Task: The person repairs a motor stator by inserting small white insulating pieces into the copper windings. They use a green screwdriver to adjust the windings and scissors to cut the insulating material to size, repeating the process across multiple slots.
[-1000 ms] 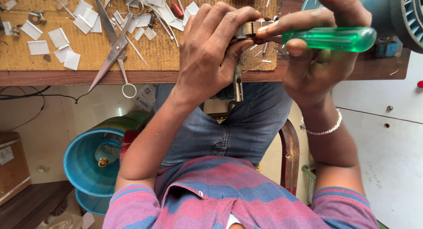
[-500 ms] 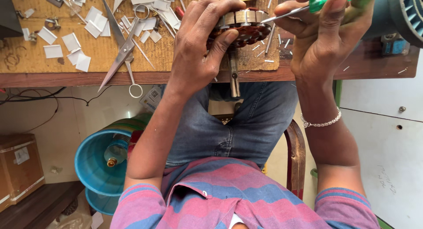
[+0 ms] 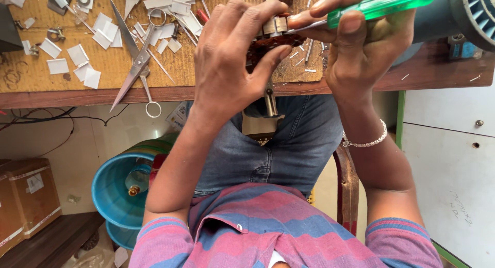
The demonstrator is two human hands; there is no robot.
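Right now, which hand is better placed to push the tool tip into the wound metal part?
Right. The right hand grips the green-handled screwdriver, whose tip sits at the wound metal part. The left hand is wrapped around that part and probably steadies it.

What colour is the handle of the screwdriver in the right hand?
Translucent green: the screwdriver handle, seen in the head view.

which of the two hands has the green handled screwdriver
The right hand, with the bead bracelet, grips the green-handled screwdriver. The left hand holds the small wound motor part instead.
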